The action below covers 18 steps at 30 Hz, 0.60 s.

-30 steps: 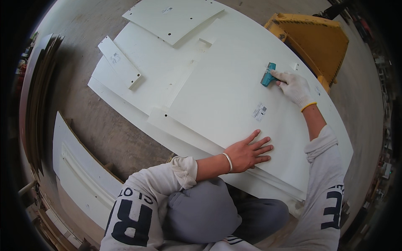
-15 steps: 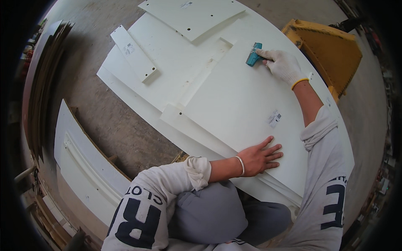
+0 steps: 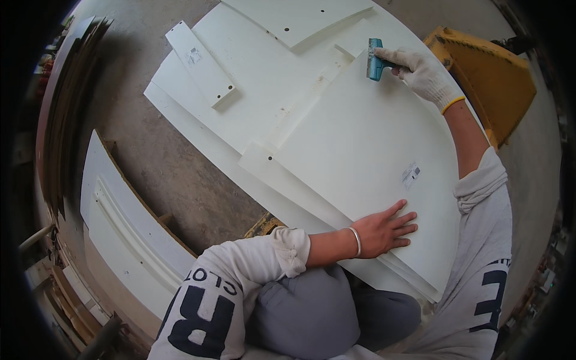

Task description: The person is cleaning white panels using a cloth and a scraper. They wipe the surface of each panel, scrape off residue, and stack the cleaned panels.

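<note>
A large white panel [image 3: 354, 138] lies on top of other white boards in front of me. My left hand [image 3: 384, 232], bare and with a bangle at the wrist, rests flat on its near part with the fingers spread. In a white knitted glove, my right hand [image 3: 420, 72] closes round the handle of a teal scraper [image 3: 375, 60]. The scraper's wide head is at the panel's far end; whether its edge touches the surface I cannot tell. A small printed label [image 3: 411, 174] is stuck on the panel between my hands.
A narrow white board [image 3: 201, 66] and another white panel [image 3: 300, 18] with dark holes lie farther off on the stack. At the right stands a yellow metal frame [image 3: 486, 84]. More boards [image 3: 120, 240] lean at the left, with a stack of brown sheets [image 3: 63, 114] behind.
My right hand has carried the scraper slightly farther away, and its head has turned more upright in view. My left hand stays flat on the panel. The whole view has shifted a little.
</note>
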Motion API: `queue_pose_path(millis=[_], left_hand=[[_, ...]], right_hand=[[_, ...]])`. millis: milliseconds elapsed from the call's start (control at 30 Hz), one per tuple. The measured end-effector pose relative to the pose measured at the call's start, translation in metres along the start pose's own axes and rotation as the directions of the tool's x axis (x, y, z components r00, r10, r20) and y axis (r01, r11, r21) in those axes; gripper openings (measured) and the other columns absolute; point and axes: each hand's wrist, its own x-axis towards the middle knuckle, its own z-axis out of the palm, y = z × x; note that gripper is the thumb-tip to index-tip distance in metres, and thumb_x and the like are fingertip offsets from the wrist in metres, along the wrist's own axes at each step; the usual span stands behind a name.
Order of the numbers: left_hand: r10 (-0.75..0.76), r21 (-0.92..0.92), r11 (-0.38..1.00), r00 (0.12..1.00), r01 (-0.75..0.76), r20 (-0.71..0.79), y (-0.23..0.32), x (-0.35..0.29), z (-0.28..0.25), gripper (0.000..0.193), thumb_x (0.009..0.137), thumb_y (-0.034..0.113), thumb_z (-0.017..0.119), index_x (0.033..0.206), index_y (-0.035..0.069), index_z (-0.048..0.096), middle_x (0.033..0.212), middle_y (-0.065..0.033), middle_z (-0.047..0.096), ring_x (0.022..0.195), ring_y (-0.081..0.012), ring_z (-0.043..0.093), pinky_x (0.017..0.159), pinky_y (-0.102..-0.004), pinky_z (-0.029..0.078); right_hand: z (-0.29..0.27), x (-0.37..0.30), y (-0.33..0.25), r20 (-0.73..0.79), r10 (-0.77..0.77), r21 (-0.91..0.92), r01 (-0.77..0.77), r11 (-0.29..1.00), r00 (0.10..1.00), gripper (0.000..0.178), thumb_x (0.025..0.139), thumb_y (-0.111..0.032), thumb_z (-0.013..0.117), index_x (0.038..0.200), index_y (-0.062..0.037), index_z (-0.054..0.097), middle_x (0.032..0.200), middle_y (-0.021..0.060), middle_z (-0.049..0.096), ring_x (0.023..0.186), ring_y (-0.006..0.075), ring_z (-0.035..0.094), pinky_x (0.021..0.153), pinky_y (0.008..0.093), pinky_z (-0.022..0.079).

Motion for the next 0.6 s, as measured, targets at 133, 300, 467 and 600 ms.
queue_pose_path(millis=[133, 300, 467, 600], left_hand=[[-0.039, -0.013, 0.999, 0.999, 0.039, -0.012, 0.000, -0.003, 0.004, 0.049, 0.106, 0.042, 0.047, 0.154, 0.032, 0.053, 0.172, 0.0039, 0.033, 0.162, -0.0268, 0.017, 0.132, -0.0617, 0.007], [-0.018, -0.021, 1.000, 0.999, 0.017, -0.034, 0.001, 0.001, 0.006, 0.049, 0.106, 0.042, 0.048, 0.153, 0.032, 0.053, 0.171, 0.0035, 0.033, 0.162, -0.0267, 0.018, 0.133, -0.0608, 0.007], [-0.022, -0.045, 0.999, 0.999, 0.021, -0.026, 0.001, 0.001, 0.005, 0.049, 0.105, 0.042, 0.050, 0.153, 0.031, 0.054, 0.171, 0.0033, 0.034, 0.162, -0.0260, 0.019, 0.133, -0.0604, 0.007], [-0.027, -0.017, 1.000, 0.999, 0.027, -0.028, 0.001, -0.002, 0.006, 0.049, 0.105, 0.042, 0.051, 0.152, 0.031, 0.054, 0.171, 0.0033, 0.034, 0.162, -0.0260, 0.019, 0.133, -0.0607, 0.007]], right_hand=[[-0.002, 0.000, -0.006, 0.013, -0.011, -0.245, 0.013, 0.969, 1.000, 0.052, 0.097, 0.005, 0.062, 0.139, -0.0237, 0.069, 0.110, 0.0068, 0.070, 0.092, 0.0230, 0.064, 0.090, 0.0339, 0.055], [-0.005, 0.011, 0.004, 0.048, -0.056, -0.234, 0.066, 0.970, 0.997, 0.051, 0.094, 0.007, 0.064, 0.137, -0.0200, 0.071, 0.103, 0.0086, 0.066, 0.091, 0.0257, 0.062, 0.090, 0.0362, 0.053], [-0.006, 0.013, 0.010, 0.063, -0.161, -0.220, 0.171, 0.960, 0.985, 0.052, 0.093, 0.008, 0.064, 0.136, -0.0189, 0.071, 0.097, 0.0085, 0.063, 0.089, 0.0246, 0.059, 0.088, 0.0369, 0.052], [-0.001, 0.009, 0.008, 0.045, -0.135, -0.169, 0.141, 0.975, 0.990, 0.053, 0.093, 0.009, 0.062, 0.136, -0.0194, 0.071, 0.097, 0.0083, 0.064, 0.089, 0.0237, 0.060, 0.088, 0.0351, 0.052]])
